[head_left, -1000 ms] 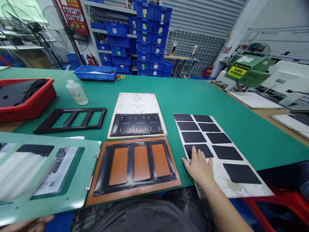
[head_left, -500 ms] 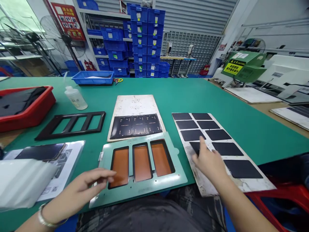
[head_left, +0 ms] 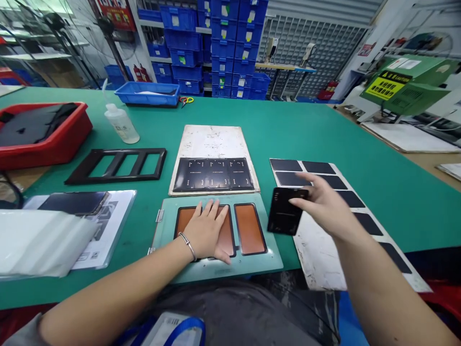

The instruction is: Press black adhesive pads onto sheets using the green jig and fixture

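Observation:
My left hand (head_left: 206, 231) lies flat with fingers spread on a pale green frame plate (head_left: 270, 259) that has brown panels in its windows, covering part of the middle and left ones. Its right panel (head_left: 250, 228) shows fully. Between the thumb and fingers of my right hand (head_left: 320, 202) is a thin black plate (head_left: 286, 214) with small holes, held tilted just right of the frame. Under and beyond that hand, a white board (head_left: 319, 254) carries several black pieces (head_left: 319, 167). Behind the green frame, a black perforated sheet (head_left: 214, 174) rests on another white board (head_left: 216, 139).
At the left are a black three-window frame (head_left: 135, 166), a red bin (head_left: 46, 144), a squeeze bottle (head_left: 122, 125) and white foam sheets (head_left: 43, 240) over papers. A blue tray (head_left: 147, 93) and scissors (head_left: 186, 100) sit farther back. A green machine (head_left: 406, 86) stands back right.
My right hand has lifted a black plate off the right board and brought it left and up. My left hand has moved right and now lies flat on the green frame. The view has shifted.

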{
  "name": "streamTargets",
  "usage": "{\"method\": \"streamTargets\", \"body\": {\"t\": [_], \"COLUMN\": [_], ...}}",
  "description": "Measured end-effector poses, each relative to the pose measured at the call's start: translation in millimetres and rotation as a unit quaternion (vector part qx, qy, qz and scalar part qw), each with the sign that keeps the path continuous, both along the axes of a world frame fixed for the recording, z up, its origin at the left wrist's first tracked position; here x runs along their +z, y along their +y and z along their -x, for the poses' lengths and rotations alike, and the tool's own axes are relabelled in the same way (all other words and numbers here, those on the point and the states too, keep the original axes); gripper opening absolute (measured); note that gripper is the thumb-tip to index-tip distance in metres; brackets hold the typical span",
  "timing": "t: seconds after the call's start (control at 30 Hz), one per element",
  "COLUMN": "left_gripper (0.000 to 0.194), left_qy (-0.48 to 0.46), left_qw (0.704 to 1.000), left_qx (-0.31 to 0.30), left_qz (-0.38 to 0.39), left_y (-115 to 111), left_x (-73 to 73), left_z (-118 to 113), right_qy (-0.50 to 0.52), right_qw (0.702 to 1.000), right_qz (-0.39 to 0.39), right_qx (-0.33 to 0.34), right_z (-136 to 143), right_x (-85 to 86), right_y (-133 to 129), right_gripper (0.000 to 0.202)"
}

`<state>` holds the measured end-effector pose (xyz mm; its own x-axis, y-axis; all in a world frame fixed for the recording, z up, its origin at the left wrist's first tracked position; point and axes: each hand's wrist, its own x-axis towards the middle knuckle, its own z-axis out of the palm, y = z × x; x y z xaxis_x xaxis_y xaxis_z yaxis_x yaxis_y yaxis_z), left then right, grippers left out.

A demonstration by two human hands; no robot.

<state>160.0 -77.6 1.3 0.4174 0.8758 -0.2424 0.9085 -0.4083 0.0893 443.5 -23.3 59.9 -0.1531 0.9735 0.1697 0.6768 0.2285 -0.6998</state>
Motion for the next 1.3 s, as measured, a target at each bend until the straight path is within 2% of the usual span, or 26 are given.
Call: {"method": "streamTargets", "body": {"t": [0.1, 0.2, 0.37, 0.63, 0.73, 0.87, 0.97, 1.03, 1.17, 1.23, 1.3], "left_gripper": [0.128, 0.127, 0.128, 0.125, 0.126, 0.126, 0.127, 0.125, 0.123, 0.123, 0.123], "left_qy": [0.028, 0.044, 0.037, 0.027, 0.020, 0.027, 0.031, 0.034, 0.042, 0.045, 0.050], "left_qw": [0.999, 0.998, 0.999, 0.999, 0.999, 0.999, 0.998, 0.997, 0.995, 0.996, 0.996], "left_qx": [-0.007, -0.004, -0.001, -0.001, 0.002, 0.003, 0.009, 0.012, 0.010, 0.008, 0.008], "left_qz": [0.023, 0.042, 0.037, 0.044, 0.042, 0.044, 0.048, 0.066, 0.089, 0.083, 0.072], "left_y": [2, 5, 6, 6, 6, 6, 7, 8, 10, 10, 10], "left_x": [5.3, 8.6, 6.4, 5.9, 4.1, 4.6, 7.7, 10.4, 14.8, 16.0, 16.6], "left_z": [-5, -10, -10, -10, -9, -9, -11, -14, -18, -19, -20], "right_qy": [0.135, 0.190, 0.198, 0.197, 0.138, -0.054, -0.216, -0.284, -0.334, -0.333, -0.311], "right_qw": [0.976, 0.947, 0.941, 0.938, 0.955, 0.977, 0.953, 0.929, 0.910, 0.913, 0.920], "right_qz": [0.132, 0.203, 0.220, 0.239, 0.210, 0.086, 0.029, 0.018, 0.000, -0.004, 0.006], "right_qx": [0.113, 0.163, 0.162, 0.157, 0.155, 0.189, 0.212, 0.235, 0.247, 0.234, 0.238], "right_z": [35, 55, 61, 60, 58, 56, 59, 62, 71, 74, 73], "right_x": [-16.4, -34.6, -57.9, -72.3, -71.2, -66.3, -68.6, -74.0, -81.6, -77.7, -68.8], "right_y": [6, 13, 21, 23, 24, 24, 11, -4, -36, -41, -35], "right_gripper": [0.062, 0.056, 0.036, 0.039, 0.039, 0.039, 0.049, 0.060, 0.069, 0.070, 0.069]}}
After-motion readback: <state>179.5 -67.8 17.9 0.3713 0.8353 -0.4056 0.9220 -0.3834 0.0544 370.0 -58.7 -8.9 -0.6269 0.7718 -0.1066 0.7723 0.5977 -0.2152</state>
